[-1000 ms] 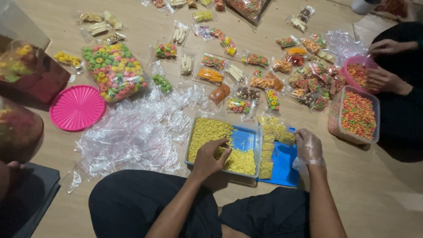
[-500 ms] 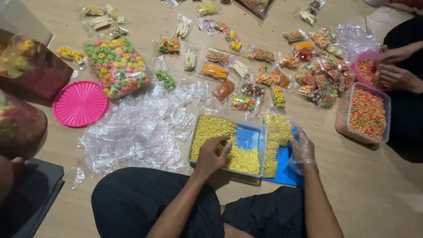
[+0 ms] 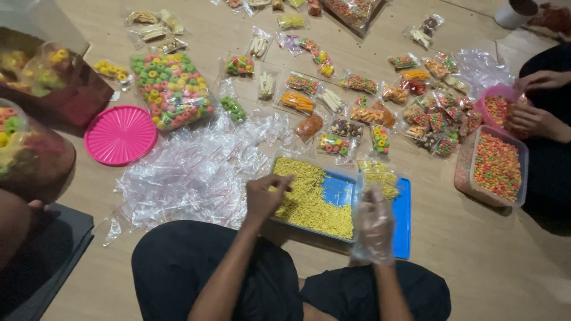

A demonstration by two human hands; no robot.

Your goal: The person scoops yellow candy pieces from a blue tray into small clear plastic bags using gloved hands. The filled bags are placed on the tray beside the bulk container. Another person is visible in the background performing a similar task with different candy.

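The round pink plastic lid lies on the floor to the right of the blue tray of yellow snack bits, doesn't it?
Not quite. The head view shows the round pink plastic lid lying on the floor to the left of the blue tray of yellow snack bits, beyond the heap of clear plastic bags.

left hand [image 3: 264,196] curled, right hand [image 3: 373,224] gloved, upright

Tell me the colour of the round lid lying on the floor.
The round lid is bright pink, shown in the head view.

Small clear snack packets [image 3: 357,113] lie scattered beyond a large bag of colourful rings [image 3: 172,89].
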